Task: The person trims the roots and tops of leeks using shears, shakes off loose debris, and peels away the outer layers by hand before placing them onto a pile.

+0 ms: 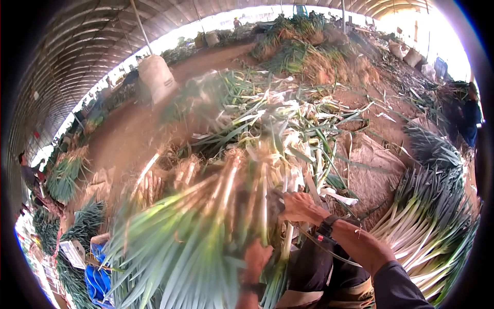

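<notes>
My left hand (pixel 259 258) is closed around the lower part of an upright leek (pixel 264 211), its rooty end pointing away from me. Just right of that stalk, my right hand (pixel 302 208) is curled, with a wristwatch (pixel 327 226) on the wrist. A dark, blurred object (pixel 278 200) shows at its fingertips; its kind cannot be made out. To the left fans a large pile of untrimmed leeks (pixel 180 247), roots away from me and green leaves toward me. Beyond my hands lie stripped leaves and peelings (pixel 278 116).
Cleaned leeks (pixel 424 221) are stacked at the right. A blue plastic bag (pixel 98 283) is at the lower left. A white sack (pixel 156 78) stands around a pole farther back. Other people (pixel 465 113) are at the right and left edges. More leeks (pixel 303 51) are heaped behind.
</notes>
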The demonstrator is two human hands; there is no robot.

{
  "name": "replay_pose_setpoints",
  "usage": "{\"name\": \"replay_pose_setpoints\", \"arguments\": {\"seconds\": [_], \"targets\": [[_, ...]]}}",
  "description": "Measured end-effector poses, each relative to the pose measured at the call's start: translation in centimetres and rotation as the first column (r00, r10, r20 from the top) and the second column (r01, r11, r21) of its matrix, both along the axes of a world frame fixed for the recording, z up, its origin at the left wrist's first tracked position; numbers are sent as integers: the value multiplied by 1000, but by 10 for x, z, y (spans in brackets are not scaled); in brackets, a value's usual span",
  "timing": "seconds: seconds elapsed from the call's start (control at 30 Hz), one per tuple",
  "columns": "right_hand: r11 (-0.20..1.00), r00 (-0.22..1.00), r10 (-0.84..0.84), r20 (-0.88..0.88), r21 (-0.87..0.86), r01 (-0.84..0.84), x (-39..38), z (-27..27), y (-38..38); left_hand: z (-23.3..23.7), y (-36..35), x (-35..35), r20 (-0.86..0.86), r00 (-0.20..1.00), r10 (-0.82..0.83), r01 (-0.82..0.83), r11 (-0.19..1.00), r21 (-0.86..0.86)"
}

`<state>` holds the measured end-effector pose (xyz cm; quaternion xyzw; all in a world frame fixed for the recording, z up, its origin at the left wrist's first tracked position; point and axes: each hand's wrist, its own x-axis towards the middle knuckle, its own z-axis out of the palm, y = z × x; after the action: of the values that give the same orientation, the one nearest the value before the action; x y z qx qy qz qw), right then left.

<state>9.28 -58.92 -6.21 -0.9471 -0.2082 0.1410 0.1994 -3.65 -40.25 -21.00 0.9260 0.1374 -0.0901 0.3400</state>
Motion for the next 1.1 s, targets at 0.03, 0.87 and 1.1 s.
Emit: {"name": "replay_pose_setpoints", "arguments": {"seconds": [0.03, 0.87, 1.1], "targets": [[1000, 1000, -6, -19, -5, 6, 3, 0, 0, -2, 0, 1, -4, 1000, -2, 2, 1000, 18], [987, 969, 155, -192, -3, -159, -108, 85, -60, -18, 6, -60, 327, 934, -146, 108, 986, 130], [974, 952, 218, -214, -22, -228, -118, 73, -32, 28, 53, -66, 355, 935, -2, -52, 988, 143]]}}
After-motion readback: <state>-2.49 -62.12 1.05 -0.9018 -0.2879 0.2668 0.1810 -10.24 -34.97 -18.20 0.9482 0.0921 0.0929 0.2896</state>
